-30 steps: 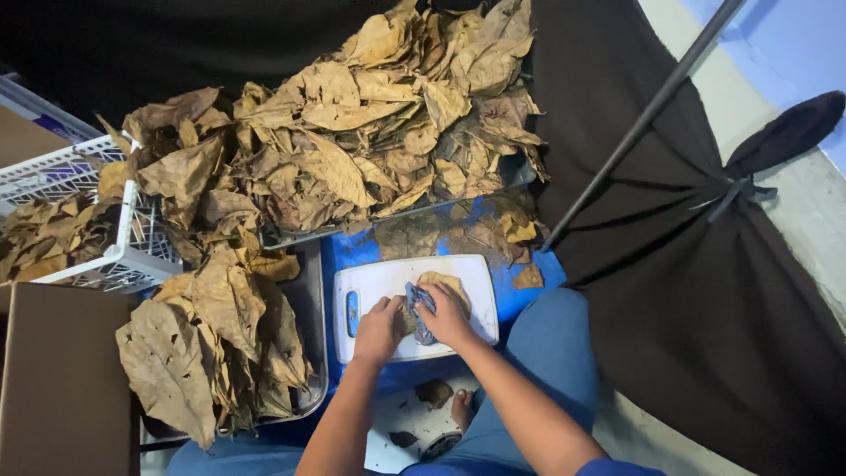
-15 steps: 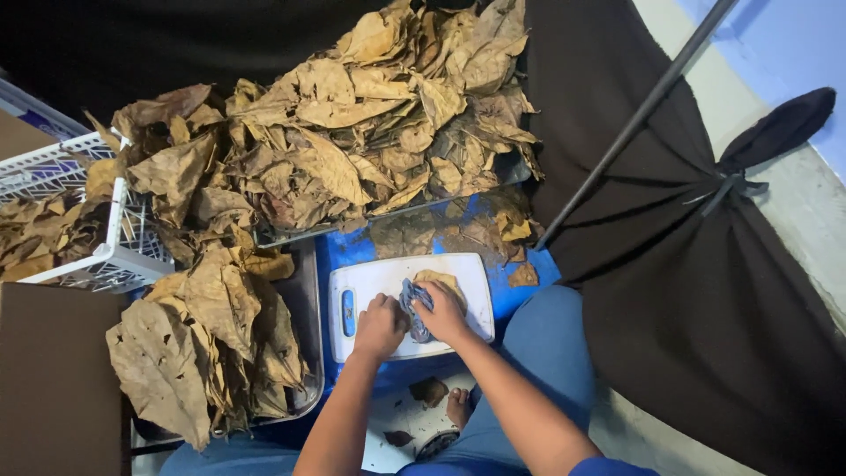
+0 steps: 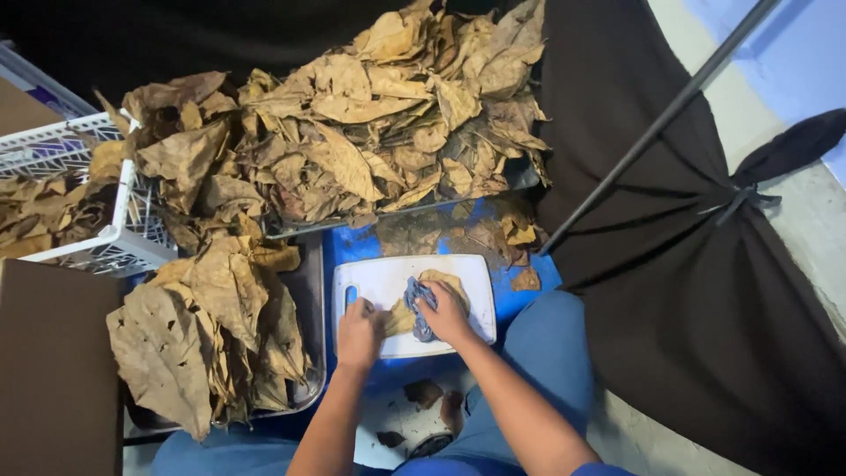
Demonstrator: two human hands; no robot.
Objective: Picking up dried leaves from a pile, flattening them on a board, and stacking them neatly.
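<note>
1. A dry, tan, crinkled leaf (image 3: 438, 291) lies flat on the white cutting board (image 3: 388, 278).
2. Right hand (image 3: 445, 315) fingers clench a crumpled blue cloth (image 3: 416, 304) against it.
3. Left hand (image 3: 359, 332) presses the leaf's edge, fingers flat, grasping nothing.

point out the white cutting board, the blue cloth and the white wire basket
white cutting board (image 3: 392, 280): head view, bare top-left area
blue cloth (image 3: 414, 295): head view, bunched upper part
white wire basket (image 3: 132, 231): head view, right wall
</note>
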